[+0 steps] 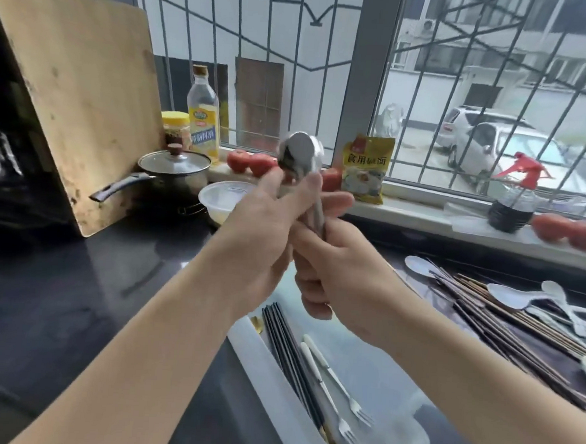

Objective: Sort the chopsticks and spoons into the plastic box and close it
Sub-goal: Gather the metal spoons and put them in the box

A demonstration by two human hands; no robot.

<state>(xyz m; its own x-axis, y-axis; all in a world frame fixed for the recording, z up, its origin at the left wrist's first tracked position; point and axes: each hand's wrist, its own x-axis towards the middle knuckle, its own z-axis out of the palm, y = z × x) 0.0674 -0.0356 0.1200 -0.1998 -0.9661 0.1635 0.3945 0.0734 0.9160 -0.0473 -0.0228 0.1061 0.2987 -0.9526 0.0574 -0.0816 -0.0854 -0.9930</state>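
Metal spoons [301, 153] gathered upright above the plastic box [368, 429].
Right hand [333, 275] gripped the handles, left hand [267, 227] pinched them straight; lowering them beside the chopsticks [287, 352] seemed next.

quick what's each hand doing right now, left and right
Left hand: fingers pinch the metal spoons just below the bowls.
Right hand: fingers wrapped round the handles of the same spoons.

Bright window [329, 52] daylight; soft blur, wide-angle bending at edges.
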